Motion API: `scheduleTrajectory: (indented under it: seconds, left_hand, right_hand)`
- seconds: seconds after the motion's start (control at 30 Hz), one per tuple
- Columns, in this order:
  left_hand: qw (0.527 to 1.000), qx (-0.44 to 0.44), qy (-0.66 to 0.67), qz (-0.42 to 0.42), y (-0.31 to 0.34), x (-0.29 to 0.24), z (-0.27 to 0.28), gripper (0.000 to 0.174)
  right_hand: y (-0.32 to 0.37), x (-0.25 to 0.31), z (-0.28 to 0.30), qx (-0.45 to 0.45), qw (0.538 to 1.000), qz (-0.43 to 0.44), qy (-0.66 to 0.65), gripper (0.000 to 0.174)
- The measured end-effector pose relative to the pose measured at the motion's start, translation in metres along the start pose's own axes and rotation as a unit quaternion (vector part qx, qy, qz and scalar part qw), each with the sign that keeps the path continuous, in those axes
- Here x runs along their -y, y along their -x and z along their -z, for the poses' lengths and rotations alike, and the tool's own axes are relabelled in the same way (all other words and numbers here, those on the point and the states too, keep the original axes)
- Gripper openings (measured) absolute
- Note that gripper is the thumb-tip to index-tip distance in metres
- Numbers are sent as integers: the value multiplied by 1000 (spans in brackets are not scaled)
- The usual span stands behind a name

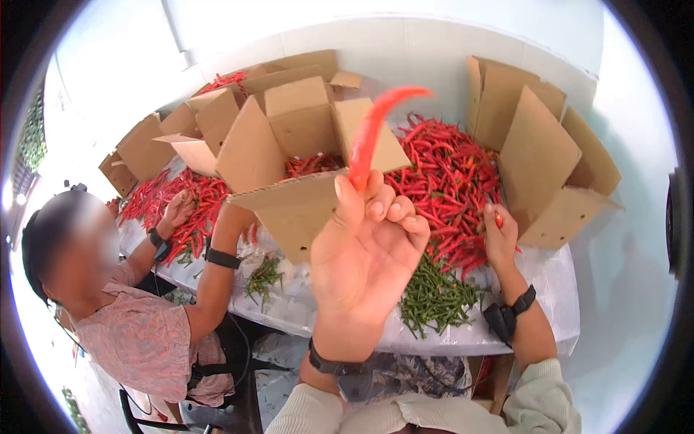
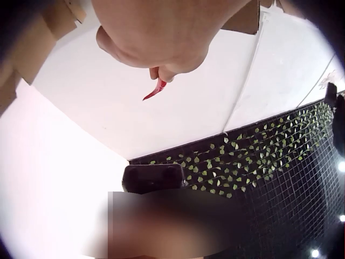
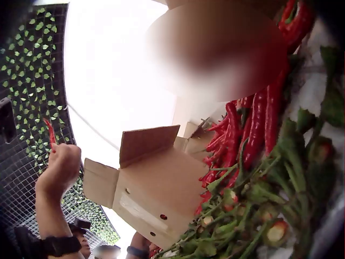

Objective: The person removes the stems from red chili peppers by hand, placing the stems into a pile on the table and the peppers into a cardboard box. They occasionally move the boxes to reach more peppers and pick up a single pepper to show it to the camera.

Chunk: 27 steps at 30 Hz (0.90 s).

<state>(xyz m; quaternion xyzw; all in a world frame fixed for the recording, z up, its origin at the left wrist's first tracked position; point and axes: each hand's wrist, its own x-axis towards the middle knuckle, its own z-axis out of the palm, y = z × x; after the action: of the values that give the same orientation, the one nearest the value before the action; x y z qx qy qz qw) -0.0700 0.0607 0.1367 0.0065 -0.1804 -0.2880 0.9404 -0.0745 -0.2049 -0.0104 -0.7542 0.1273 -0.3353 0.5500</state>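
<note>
My raised left hand (image 1: 365, 253) pinches a red chili (image 1: 370, 137) between thumb and index finger, its curved tip upward and its other fingers loosely bent. The left wrist view shows this hand (image 2: 156, 38) with the chili (image 2: 155, 90) sticking out; it also appears at the left of the right wrist view (image 3: 58, 170). My right hand (image 1: 501, 235) is at the right edge of the red chili heap (image 1: 448, 173), fingers curled round another red chili (image 1: 499, 220). Green stems (image 1: 437, 296) lie in a pile between the hands, nearer the table's front edge.
Open cardboard boxes (image 1: 538, 163) stand at the right and behind my left hand (image 1: 289, 210). A person in a patterned shirt (image 1: 148, 340) sits at the left, hands by another chili heap (image 1: 206, 195). The table (image 1: 557, 289) has a shiny whitish covering.
</note>
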Motion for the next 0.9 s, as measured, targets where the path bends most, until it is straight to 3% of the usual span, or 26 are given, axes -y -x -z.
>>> scheduleTrajectory:
  seconds: [0.1,0.13,0.17,0.27,0.37,0.47,0.5,0.57,0.6,0.63,0.67,0.73,0.8,0.83,0.9]
  left_hand:
    - [963,-54,-223,-141,-9,9,22,18]
    - [901,-61,-393,-173,-14,12,31,13]
    - [809,-61,-551,-196,-19,15,42,10]
    - [668,-15,-740,-73,-31,29,85,10]
    - [673,8,-739,25,-42,48,116,14]
    - [622,20,-782,28,-54,56,137,18]
    - [584,22,-810,36,-57,56,129,16]
    - [598,47,-798,61,-66,49,144,16]
    - [604,59,-791,77,-70,45,150,16]
    - [660,37,-745,82,-74,44,153,16]
    - [648,17,-760,47,-74,43,156,16]
    - [624,-27,-781,-31,-73,41,161,17]
    - [495,69,-858,-116,-75,38,168,19]
    - [422,112,-886,-154,-71,38,171,20]
    - [362,133,-915,-121,-70,40,170,23]
  right_hand:
    - [-2,1,7,-31,997,17,-61,28]
    - [-5,3,11,-62,995,52,-66,27]
    - [-7,6,15,-90,990,87,-68,26]
    - [-1,31,22,-49,991,82,-97,24]
    - [3,31,18,72,991,81,-72,23]
    - [13,36,6,174,972,143,66,23]
    - [13,45,3,202,976,67,49,23]
    - [20,58,0,254,963,-95,1,25]
    - [22,49,-1,234,972,-34,8,26]
    - [18,38,-1,212,977,30,19,27]
    - [12,29,0,190,976,100,36,28]
    - [3,18,9,97,990,72,71,31]
    - [-6,9,15,-23,994,66,80,31]
    - [-10,8,16,-69,997,21,20,29]
    - [-10,13,20,-65,992,-90,-62,27]
